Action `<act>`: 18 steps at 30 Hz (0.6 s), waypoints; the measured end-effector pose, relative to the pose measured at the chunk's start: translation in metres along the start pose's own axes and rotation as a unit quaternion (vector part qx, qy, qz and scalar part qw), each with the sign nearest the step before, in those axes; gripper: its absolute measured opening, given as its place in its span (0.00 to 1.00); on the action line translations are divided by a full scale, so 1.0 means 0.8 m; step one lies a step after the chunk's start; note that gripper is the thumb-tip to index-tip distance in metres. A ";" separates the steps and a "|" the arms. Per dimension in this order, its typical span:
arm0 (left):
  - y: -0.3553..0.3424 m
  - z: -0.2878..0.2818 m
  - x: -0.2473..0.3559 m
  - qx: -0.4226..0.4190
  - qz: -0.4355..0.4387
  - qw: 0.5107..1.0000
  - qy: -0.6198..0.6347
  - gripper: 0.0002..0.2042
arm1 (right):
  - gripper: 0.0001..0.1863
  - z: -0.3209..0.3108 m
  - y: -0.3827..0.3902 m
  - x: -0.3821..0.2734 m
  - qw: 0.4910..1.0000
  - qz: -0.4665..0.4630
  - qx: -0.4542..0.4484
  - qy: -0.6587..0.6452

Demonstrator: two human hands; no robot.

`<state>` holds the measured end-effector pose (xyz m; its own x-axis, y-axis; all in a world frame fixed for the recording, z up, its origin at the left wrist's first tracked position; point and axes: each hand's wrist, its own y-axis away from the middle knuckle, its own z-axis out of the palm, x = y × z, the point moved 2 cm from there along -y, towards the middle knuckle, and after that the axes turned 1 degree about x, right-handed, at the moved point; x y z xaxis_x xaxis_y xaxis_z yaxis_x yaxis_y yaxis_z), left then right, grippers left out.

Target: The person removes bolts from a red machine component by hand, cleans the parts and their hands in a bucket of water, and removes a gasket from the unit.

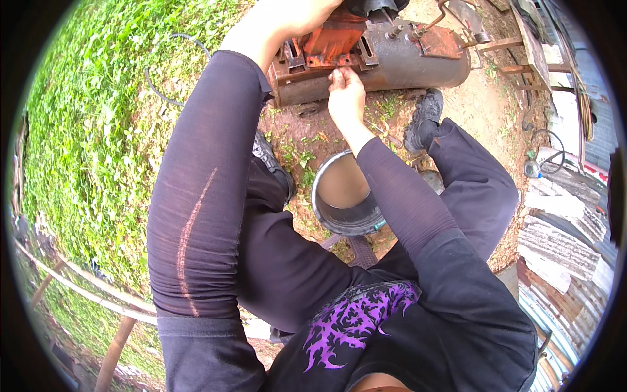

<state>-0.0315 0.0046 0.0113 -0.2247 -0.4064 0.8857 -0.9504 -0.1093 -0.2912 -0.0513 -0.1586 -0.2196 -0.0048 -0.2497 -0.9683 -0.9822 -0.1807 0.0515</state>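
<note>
A rusty grey cylindrical tank (418, 62), like that of an air compressor, lies on the ground ahead of me. On its mounting plate stands an orange-red metal base (336, 44) with slotted brackets beside it. My right hand (346, 98) is at the near edge of this base, thumb and fingers pinched together. Whatever they hold, if anything, is too small to make out. My left hand (290, 16) reaches over the base at the top edge of the picture, its fingers out of sight. A dark part (375, 8) sits on top of the base.
A black bucket (366, 225) of murky water stands between my legs. Thin metal pipes (434, 19) and fittings rise from the tank's right end. Grass (104, 111) with a dark cable (153, 88) is at left; stacked metal sheets (562, 242) lie at right.
</note>
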 end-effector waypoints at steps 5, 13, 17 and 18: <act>-0.006 -0.001 -0.008 -0.003 0.030 1.000 0.000 0.24 | 0.06 -0.021 0.022 0.054 0.994 0.102 -0.045 0.008; 0.010 -0.004 0.020 -0.008 -0.006 0.999 0.031 0.24 | 0.11 -0.007 -0.002 -0.018 0.998 0.040 -0.030 0.043; 0.000 -0.002 0.000 -0.001 -0.007 1.000 -0.009 0.24 | 0.09 -0.024 0.027 0.003 0.971 0.049 -0.081 0.221; -0.002 0.000 0.001 0.003 0.004 1.000 -0.018 0.24 | 0.09 -0.041 0.047 0.010 0.978 0.123 -0.103 0.135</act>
<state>-0.0303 0.0041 0.0127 -0.2245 -0.4395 0.8698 -0.9470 -0.1120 -0.3010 -0.0820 -0.1985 -0.2176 -0.1584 -0.5464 -0.8224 -0.8987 -0.2652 0.3493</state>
